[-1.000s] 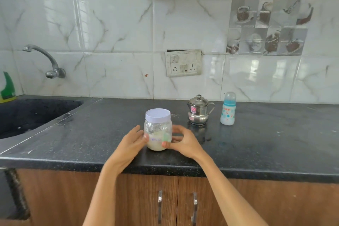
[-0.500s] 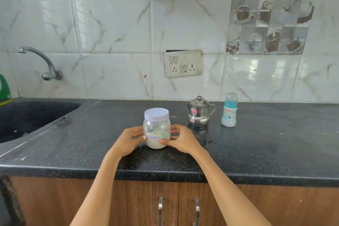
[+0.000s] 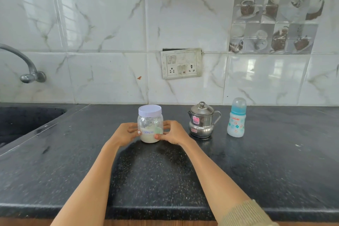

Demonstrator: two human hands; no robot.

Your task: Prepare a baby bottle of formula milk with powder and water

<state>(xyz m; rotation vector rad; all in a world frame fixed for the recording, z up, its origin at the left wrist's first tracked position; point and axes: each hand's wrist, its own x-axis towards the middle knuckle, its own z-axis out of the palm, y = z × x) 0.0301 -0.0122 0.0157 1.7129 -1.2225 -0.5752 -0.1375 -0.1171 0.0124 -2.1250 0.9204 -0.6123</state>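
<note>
A clear formula jar [image 3: 150, 124] with a white lid and pale powder in its lower part stands upright on the black counter [image 3: 256, 167]. My left hand [image 3: 125, 134] grips its left side and my right hand [image 3: 172, 133] grips its right side. To the right stands a small steel pot [image 3: 201, 120] with a lid and spout. Further right is a baby bottle [image 3: 236, 118] with a blue collar and a clear cap on, upright and untouched.
A dark sink [image 3: 22, 121] lies at the left with a wall tap [image 3: 27, 69] above it. A switch and socket plate [image 3: 181, 63] is on the tiled wall behind the jar. The counter's front edge runs along the bottom.
The jar has shifted a little farther from the counter's edge, held between both hands, which now close tighter on its sides. The view has moved closer and to the right.
</note>
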